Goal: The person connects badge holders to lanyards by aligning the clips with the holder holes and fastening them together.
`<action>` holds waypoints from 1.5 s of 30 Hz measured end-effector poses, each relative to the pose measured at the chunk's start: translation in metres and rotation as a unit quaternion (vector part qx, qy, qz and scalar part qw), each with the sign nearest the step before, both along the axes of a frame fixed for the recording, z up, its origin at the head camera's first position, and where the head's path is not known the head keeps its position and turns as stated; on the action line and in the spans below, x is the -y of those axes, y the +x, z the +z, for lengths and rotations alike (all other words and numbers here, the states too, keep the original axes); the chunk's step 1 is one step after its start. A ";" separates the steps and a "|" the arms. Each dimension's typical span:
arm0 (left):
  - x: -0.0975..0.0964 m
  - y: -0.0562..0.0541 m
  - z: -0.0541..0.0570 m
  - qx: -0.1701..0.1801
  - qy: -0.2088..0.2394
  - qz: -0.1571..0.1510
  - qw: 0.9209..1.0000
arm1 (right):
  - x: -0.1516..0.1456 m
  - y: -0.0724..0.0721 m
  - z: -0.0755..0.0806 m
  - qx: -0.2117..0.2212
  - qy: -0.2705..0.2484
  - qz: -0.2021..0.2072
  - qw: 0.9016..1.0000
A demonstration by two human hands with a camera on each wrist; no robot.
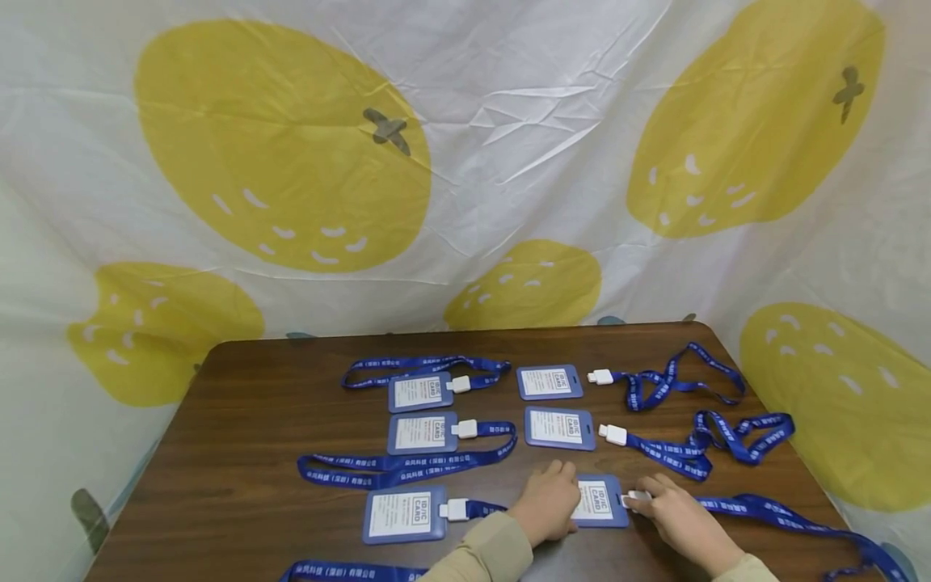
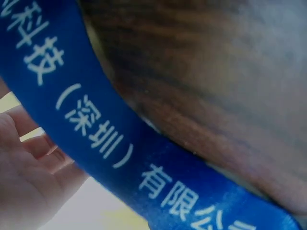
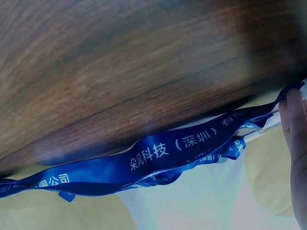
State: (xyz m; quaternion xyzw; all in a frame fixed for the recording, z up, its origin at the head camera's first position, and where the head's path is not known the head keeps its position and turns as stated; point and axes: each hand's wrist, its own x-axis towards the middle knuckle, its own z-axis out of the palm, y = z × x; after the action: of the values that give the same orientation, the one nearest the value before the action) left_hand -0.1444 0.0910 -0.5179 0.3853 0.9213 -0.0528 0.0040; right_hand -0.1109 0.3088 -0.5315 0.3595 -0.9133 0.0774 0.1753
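Observation:
In the head view my left hand [image 1: 549, 501] holds the left end of a blue ID card holder [image 1: 600, 505] at the front right. My right hand [image 1: 680, 517] pinches a white clip [image 1: 637, 498] at the holder's slotted right end. Whether the clip is fastened there is hard to tell. From that clip a blue lanyard [image 1: 771, 511] with white lettering runs right toward the table's edge; the right wrist view shows its twisted strap [image 3: 158, 153]. A lanyard strap [image 2: 105, 124] crosses close in front of the left wrist camera, partly covering that hand.
Left of my hands, several card holders [image 1: 422, 432] lie joined to lanyards. Behind my right hand, two card holders [image 1: 560, 427] lie apart from their white-clipped lanyards [image 1: 742, 440]. All rest on a brown wooden table [image 1: 240, 453], with a lemon-patterned cloth [image 1: 494, 162] hanging behind.

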 end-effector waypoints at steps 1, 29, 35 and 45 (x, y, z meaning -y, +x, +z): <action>0.000 0.000 0.000 0.000 0.000 -0.001 1.000 | 0.000 0.000 0.000 0.000 -0.001 0.000 1.000; 0.000 0.000 -0.004 -0.016 0.007 -0.018 1.000 | 0.010 0.003 0.003 0.025 -0.033 -0.030 0.999; 0.000 0.000 -0.004 -0.017 0.008 -0.018 1.000 | 0.012 0.003 0.004 0.037 -0.033 -0.046 0.998; 0.001 0.001 0.000 -0.014 0.020 -0.019 1.000 | 0.013 0.003 0.006 0.042 -0.039 -0.049 0.997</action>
State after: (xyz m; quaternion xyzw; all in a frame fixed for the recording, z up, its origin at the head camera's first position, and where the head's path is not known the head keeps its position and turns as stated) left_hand -0.1432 0.0905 -0.5180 0.4021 0.9146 -0.0400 -0.0175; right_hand -0.1078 0.2956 -0.5253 0.3033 -0.9327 0.1190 0.1547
